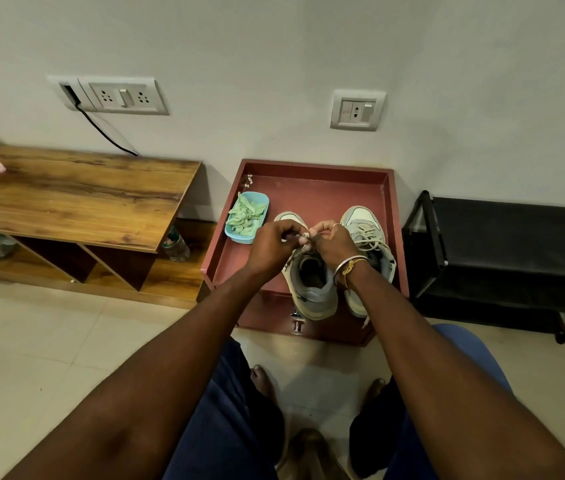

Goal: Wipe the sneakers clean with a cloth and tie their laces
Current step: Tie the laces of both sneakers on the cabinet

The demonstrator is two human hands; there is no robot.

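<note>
left hand (271, 244), right hand (333, 243): each pinching laces (304, 236) over left sneaker (315, 292) | risk: loop slips if pinch slackens, knot comes loose

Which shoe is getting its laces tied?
The left sneaker, by the blue tub: left hand and right hand pinch its lace. The right sneaker has loose laces.

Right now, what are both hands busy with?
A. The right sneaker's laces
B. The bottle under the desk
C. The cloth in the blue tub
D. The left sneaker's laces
D: the left hand and right hand both pinch the laces over the left sneaker, while the cloth lies in the tub, apart from both hands.
</note>
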